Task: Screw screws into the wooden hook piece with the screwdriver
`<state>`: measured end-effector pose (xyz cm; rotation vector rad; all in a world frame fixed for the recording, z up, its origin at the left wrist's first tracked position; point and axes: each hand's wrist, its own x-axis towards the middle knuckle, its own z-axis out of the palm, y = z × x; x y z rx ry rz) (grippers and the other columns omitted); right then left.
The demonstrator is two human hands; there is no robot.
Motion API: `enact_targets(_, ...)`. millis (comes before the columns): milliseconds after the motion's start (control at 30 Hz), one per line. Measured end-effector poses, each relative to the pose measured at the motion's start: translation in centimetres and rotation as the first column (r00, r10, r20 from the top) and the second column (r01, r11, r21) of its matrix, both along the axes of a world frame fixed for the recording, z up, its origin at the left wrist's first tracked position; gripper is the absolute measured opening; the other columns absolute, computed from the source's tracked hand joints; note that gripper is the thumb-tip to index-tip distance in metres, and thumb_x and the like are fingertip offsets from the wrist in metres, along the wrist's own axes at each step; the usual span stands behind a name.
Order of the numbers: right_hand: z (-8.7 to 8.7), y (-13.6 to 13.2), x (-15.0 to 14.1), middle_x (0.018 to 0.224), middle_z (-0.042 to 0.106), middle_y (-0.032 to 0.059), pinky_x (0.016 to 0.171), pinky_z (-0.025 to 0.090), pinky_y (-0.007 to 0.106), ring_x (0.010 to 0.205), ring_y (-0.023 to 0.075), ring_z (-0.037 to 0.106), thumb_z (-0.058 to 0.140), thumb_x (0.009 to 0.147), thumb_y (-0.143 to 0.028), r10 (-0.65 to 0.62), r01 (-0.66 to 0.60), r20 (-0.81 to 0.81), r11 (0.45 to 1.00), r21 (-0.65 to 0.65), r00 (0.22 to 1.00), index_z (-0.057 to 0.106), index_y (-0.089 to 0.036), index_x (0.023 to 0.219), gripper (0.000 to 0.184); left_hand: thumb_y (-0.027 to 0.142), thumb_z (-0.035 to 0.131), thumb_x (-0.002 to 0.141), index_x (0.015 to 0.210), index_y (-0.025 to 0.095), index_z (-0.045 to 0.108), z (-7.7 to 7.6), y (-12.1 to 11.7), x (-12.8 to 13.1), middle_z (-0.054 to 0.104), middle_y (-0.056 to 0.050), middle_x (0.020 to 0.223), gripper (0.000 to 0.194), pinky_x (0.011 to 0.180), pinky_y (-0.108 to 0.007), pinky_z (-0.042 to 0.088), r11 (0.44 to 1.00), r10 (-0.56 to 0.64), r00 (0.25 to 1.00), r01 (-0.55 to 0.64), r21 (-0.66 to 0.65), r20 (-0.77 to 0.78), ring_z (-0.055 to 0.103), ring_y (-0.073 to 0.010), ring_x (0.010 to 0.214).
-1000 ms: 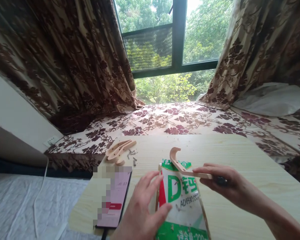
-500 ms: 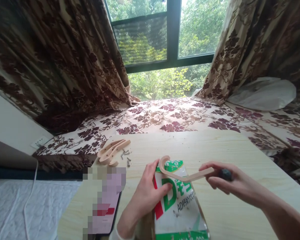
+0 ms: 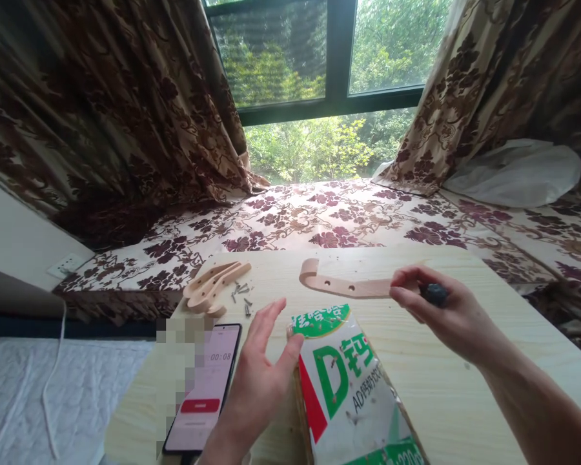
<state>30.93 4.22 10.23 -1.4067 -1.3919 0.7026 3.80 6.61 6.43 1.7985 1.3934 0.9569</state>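
My right hand [image 3: 436, 310] is closed on one end of a curved wooden hook piece [image 3: 341, 284] with two holes, together with a small dark object [image 3: 434, 294]. The piece is held level above the light wooden table [image 3: 465, 400]. My left hand [image 3: 261, 374] is open, fingers spread, its thumb against the left edge of a green, white and red package [image 3: 348, 387] lying on the table. More wooden hook pieces [image 3: 213, 287] and several loose screws [image 3: 241, 298] lie at the table's far left corner.
A phone [image 3: 201, 397] with a lit timer screen lies at the table's left edge, a cable at its near end. Beyond the table are a floral-covered window seat [image 3: 348, 219], patterned curtains, a window and a white bag [image 3: 518, 174] at right.
My right hand has carried the wooden hook piece up and away from the package and turned it flat. My left hand has come off the package face and opened at its left edge.
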Motion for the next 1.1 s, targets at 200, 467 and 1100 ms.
enact_targets(200,-1.2,-0.8,0.7,0.060,0.042,-0.0049,0.047,0.029,0.023,0.054,0.0096,0.037,0.061,0.085,-0.039,0.014,-0.015,-0.005,0.993,-0.115,1.000,0.062,-0.021,0.086,0.019,0.045,0.056,0.085,0.131,0.028,0.048,-1.0,-0.8,-0.2,0.049,-0.003,0.138,0.050,0.109,-0.046,0.037,1.000,-0.005,1.000,0.005,-0.030,-0.027,0.046,-0.0226,0.126)
enact_targets(467,-1.5,-0.8,1.0,0.069,0.056,-0.0006,0.053,0.038,0.023,0.062,0.0124,0.048,0.059,0.084,-0.036,-0.028,0.031,0.041,0.996,-0.081,0.999,0.063,-0.020,0.084,0.017,0.037,0.058,0.087,0.131,0.035,0.045,-0.1,-1.5,-0.6,0.051,0.001,0.133,0.046,0.105,-0.036,0.041,0.980,0.004,0.988,0.026,0.195,-0.151,0.049,-0.0171,0.122)
enact_targets(1100,-3.8,0.8,-2.4,0.083,0.068,0.0043,0.064,0.049,0.026,0.079,0.0199,0.063,0.050,0.089,-0.040,0.064,-0.039,0.127,0.981,-0.193,0.990,0.062,-0.021,0.088,0.022,0.028,0.053,0.093,0.114,0.027,0.053,-1.4,-0.6,0.1,0.065,-0.001,0.105,0.021,0.084,-0.028,0.047,0.923,-0.055,0.961,0.152,0.353,-0.270,0.061,-0.0168,0.098)
